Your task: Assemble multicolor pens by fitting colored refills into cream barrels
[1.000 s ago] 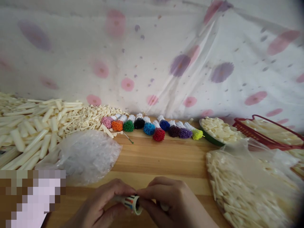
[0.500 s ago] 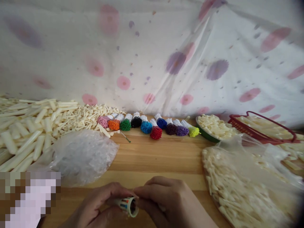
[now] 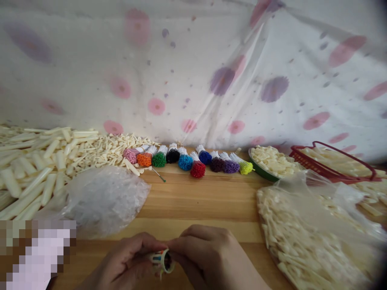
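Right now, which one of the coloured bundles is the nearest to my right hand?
The red bundle: it lies further forward than all the others, closest to your right hand.

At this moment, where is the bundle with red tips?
In the head view, the red bundle lies near the middle of the table, slightly closer than its neighbours, the light blue bundle and dark blue bundle.

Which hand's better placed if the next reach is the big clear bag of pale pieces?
Probably the right hand: it's nearer the clear bag, while the left hand grips the tube. Can't tell whether the right fingers hold anything.
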The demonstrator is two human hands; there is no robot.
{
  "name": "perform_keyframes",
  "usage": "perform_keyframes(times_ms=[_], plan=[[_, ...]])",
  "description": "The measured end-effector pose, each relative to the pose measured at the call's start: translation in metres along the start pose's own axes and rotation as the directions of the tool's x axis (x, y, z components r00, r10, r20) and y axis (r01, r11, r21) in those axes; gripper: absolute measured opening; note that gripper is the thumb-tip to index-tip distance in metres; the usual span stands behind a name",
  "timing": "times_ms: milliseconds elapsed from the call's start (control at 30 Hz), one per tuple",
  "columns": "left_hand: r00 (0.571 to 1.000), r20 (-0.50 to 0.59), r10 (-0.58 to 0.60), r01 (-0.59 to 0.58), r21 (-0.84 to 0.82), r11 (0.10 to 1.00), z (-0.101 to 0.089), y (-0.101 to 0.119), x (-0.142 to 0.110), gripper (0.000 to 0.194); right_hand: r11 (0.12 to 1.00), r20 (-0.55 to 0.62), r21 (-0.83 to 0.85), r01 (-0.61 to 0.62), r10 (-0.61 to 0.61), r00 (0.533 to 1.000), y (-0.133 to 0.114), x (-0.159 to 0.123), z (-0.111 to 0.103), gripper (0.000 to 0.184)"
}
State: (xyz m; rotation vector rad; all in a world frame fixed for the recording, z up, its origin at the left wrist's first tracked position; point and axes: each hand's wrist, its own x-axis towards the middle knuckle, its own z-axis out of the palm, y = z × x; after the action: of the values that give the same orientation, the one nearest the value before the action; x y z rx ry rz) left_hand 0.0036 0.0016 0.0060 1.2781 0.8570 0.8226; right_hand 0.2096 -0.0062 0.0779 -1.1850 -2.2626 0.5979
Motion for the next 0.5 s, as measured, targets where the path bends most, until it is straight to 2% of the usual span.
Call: perform_keyframes(times_ms=[167,300,500], plan=[[0.999,0.029,-0.033,0.033,0.012,0.999,0.0003,-0.0022,0.0004,0.019,0.998,0.030,0.061,0.003,-0.005,1.000,-0.0022,0.0010,-0.0060,0.017],[0.998,0.048,-0.043,0.040,0.057,0.998,-0.0030,-0.0048,-0.0008,0.021,1.000,0.052,0.012,0.005,-0.006,0.999,-0.0009,0.0005,-0.0056,0.017],[0.997,0.072,-0.019,0.010,0.117,0.993,0.0000,-0.0006,0.0012,0.017,0.997,0.018,-0.083,-0.002,0.003,1.000,0.0013,-0.0019,0.0018,0.020]])
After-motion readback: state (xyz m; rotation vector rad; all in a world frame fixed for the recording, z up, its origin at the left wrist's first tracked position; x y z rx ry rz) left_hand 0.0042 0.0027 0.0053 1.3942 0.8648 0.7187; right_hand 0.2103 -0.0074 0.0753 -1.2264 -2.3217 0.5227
